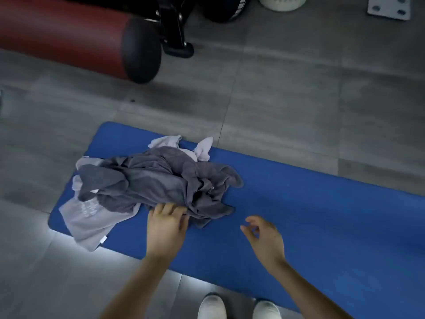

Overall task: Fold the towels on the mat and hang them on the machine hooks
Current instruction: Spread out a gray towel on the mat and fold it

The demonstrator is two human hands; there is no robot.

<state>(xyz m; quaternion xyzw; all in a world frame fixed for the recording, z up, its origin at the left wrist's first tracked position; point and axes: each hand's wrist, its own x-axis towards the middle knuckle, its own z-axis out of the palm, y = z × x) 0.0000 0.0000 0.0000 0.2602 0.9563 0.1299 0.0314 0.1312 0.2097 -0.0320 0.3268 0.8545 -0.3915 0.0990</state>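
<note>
A crumpled dark grey towel (pixel 158 178) lies heaped on the left end of a blue mat (pixel 310 203). Pale grey towels (pixel 89 219) lie under it and stick out at the front left and at the back (pixel 204 148). My left hand (pixel 166 223) rests palm down at the near edge of the dark towel, fingertips touching the cloth; a firm grip is not visible. My right hand (pixel 264 238) hovers over bare mat to the right of the pile, fingers spread and curled, holding nothing.
A red cylindrical bag with a black end (pixel 92 44) lies on the grey tiled floor behind the mat, next to a black machine foot (pixel 177 47). A white basket (pixel 282 2) stands at the back right. My white shoes (pixel 239 307) are at the mat's near edge.
</note>
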